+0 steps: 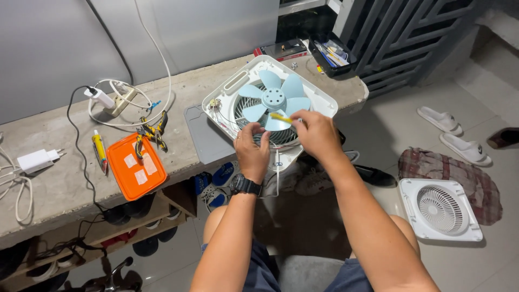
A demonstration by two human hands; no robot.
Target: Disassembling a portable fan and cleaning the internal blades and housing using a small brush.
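A white square fan housing (324,100) with a light-blue blade (274,100) lies tilted over the front edge of a concrete workbench (54,184). My left hand (252,148), with a black watch on the wrist, grips the housing's near edge beside the grille. My right hand (318,134) holds a small yellow-handled tool (281,117) whose tip points at the blade near the hub.
An orange lid (135,165), pliers (153,132), a marker (99,150), a power strip (121,100) with cables and a white charger (35,160) lie on the bench. A second white fan grille (439,208), a cloth (465,176) and slippers (454,132) rest on the floor. Shoes sit under the bench.
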